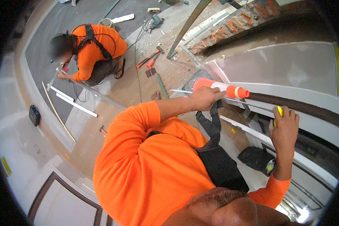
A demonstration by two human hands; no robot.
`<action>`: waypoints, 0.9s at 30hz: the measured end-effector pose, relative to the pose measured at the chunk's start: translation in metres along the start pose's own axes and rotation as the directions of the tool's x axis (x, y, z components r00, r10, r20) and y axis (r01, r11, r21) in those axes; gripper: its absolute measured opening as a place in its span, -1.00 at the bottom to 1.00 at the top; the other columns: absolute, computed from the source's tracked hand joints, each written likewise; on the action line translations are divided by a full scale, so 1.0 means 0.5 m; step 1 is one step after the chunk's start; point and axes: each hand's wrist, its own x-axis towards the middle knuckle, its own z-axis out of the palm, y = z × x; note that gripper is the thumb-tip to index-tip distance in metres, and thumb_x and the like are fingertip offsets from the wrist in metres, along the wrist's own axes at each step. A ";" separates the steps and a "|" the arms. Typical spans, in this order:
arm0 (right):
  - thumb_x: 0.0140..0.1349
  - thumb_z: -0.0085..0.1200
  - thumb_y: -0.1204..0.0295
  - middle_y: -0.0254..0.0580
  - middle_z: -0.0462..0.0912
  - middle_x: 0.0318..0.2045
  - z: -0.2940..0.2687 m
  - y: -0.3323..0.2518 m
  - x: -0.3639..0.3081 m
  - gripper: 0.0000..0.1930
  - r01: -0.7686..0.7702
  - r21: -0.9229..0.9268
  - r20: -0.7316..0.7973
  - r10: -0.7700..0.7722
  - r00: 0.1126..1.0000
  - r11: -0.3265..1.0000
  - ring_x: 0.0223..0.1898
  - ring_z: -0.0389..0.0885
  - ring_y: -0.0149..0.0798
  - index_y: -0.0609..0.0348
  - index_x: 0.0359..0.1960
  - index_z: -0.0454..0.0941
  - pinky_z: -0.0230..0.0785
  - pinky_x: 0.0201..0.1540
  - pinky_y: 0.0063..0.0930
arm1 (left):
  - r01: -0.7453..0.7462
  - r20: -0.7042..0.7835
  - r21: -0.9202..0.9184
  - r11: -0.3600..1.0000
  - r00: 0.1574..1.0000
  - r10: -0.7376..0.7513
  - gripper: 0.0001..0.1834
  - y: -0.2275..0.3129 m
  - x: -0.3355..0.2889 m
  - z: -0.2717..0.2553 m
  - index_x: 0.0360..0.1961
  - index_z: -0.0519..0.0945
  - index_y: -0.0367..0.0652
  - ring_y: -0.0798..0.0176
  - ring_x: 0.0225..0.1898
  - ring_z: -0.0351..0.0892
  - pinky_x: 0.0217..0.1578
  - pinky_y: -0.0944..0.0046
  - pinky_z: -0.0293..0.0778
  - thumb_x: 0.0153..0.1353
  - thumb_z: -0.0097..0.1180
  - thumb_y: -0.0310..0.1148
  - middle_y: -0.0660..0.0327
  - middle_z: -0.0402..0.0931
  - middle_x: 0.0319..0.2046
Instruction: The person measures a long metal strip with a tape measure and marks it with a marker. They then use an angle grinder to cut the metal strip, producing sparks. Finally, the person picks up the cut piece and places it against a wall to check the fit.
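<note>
My right hand [284,130] is closed around a yellow tape measure [279,111]. From it a thin blade [252,104] runs left toward my left hand [206,98], which is closed with its fingers pinched together. A slender white strip [180,91] sticks out on the far side of the left hand; its join with the blade is hidden by the fingers. Just beyond that hand lies or leans an orange traffic cone [242,92] with a white band, its tip pointing right. Whether the hand touches the cone, I cannot tell.
A co-worker in orange [98,49] crouches at the left over a long metal bar. Hammers [151,59], a power drill [155,21] and white strips [77,105] lie on the floor. A broken brick edge [229,24] and a long white rail [248,130] are at the right.
</note>
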 end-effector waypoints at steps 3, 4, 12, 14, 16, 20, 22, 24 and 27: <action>-0.02 0.27 0.45 -0.07 0.54 -0.09 -0.003 -0.005 0.066 -0.52 0.081 0.011 0.007 -0.081 0.997 0.997 -0.03 0.47 0.00 0.13 0.03 0.57 0.27 0.11 -0.08 | -0.010 -0.088 0.053 0.999 0.996 0.015 -0.44 0.033 0.071 0.032 0.10 0.51 -0.13 -0.08 -0.21 0.64 -0.22 -0.04 0.58 -0.01 0.25 -0.38 0.04 0.53 -0.21; -0.02 0.27 0.45 -0.07 0.53 -0.10 0.004 -0.001 0.079 -0.53 0.100 -0.017 -0.001 -0.100 0.995 0.995 -0.03 0.47 -0.01 0.13 0.02 0.57 0.27 0.12 -0.10 | 0.000 -0.095 0.067 0.998 0.995 0.006 -0.46 0.030 0.093 0.045 0.09 0.51 -0.14 -0.08 -0.19 0.64 -0.21 -0.05 0.58 -0.02 0.23 -0.40 0.04 0.53 -0.21; 0.08 0.14 0.50 -0.11 0.55 -0.14 0.055 0.158 0.136 -0.66 0.115 -0.254 -0.207 -0.170 0.964 0.960 -0.02 0.49 -0.07 0.12 -0.05 0.58 0.26 0.15 -0.07 | 0.126 -0.136 -0.013 0.992 0.983 -0.127 -0.46 -0.004 0.232 0.128 0.15 0.49 -0.18 -0.22 -0.13 0.62 -0.11 -0.09 0.55 0.05 0.06 -0.58 -0.04 0.53 0.03; 0.09 0.14 0.49 -0.11 0.55 -0.14 0.076 0.201 0.131 -0.67 0.085 -0.278 -0.242 -0.155 0.958 0.957 -0.02 0.49 -0.08 0.13 -0.06 0.58 0.26 0.14 -0.08 | 0.115 -0.168 -0.061 0.991 0.978 -0.124 -0.48 -0.004 0.284 0.150 0.19 0.48 -0.20 -0.19 -0.10 0.63 -0.07 -0.05 0.56 0.14 0.08 -0.52 -0.08 0.51 0.11; 0.10 0.14 0.48 -0.12 0.55 -0.15 0.107 0.235 0.138 -0.68 0.063 -0.297 -0.265 -0.146 0.953 0.953 -0.03 0.49 -0.08 0.12 -0.06 0.58 0.27 0.14 -0.09 | 0.121 -0.309 -0.148 0.981 0.937 -0.162 -0.53 0.021 0.336 0.161 0.17 0.49 -0.22 -0.20 -0.09 0.63 -0.06 -0.04 0.56 0.20 0.11 -0.43 -0.10 0.53 0.09; 0.11 0.15 0.46 -0.12 0.56 -0.16 0.178 0.257 0.197 -0.66 0.062 -0.252 -0.217 -0.118 0.969 0.966 -0.05 0.51 -0.07 0.11 -0.03 0.58 0.28 0.11 -0.12 | 0.035 -0.562 -0.079 0.996 0.824 -0.074 -0.54 0.071 0.445 0.169 0.13 0.52 -0.20 -0.16 -0.20 0.66 -0.16 -0.02 0.58 0.25 0.19 -0.24 -0.09 0.58 -0.01; 0.11 0.16 0.45 -0.11 0.56 -0.15 0.183 0.255 0.221 -0.63 0.055 -0.220 -0.130 -0.085 0.988 0.974 -0.04 0.51 -0.05 0.10 0.01 0.58 0.29 0.12 -0.11 | 0.035 -0.549 -0.049 0.998 0.834 -0.056 -0.59 0.063 0.492 0.185 0.08 0.54 -0.19 -0.15 -0.22 0.65 -0.19 -0.03 0.58 0.25 0.17 -0.27 -0.06 0.59 -0.05; 0.10 0.16 0.45 -0.09 0.58 -0.11 0.175 0.254 0.213 -0.58 0.017 -0.201 -0.004 -0.018 1.000 0.979 -0.02 0.52 -0.03 0.09 0.07 0.56 0.29 0.13 -0.09 | 0.050 -0.410 -0.065 0.997 0.909 -0.072 -0.66 0.044 0.533 0.200 0.03 0.57 -0.18 -0.14 -0.21 0.65 -0.19 -0.03 0.58 0.26 0.14 -0.30 -0.02 0.61 -0.10; 0.10 0.16 0.46 -0.03 0.57 -0.02 0.191 0.273 0.212 -0.51 -0.005 -0.151 0.039 0.011 0.999 0.989 0.04 0.51 0.03 0.08 0.14 0.53 0.27 0.19 -0.05 | 0.047 -0.356 -0.002 0.999 0.934 -0.044 -0.76 -0.028 0.548 0.235 -0.08 0.62 -0.15 -0.16 -0.20 0.63 -0.18 -0.06 0.57 0.25 0.07 -0.39 0.02 0.61 -0.16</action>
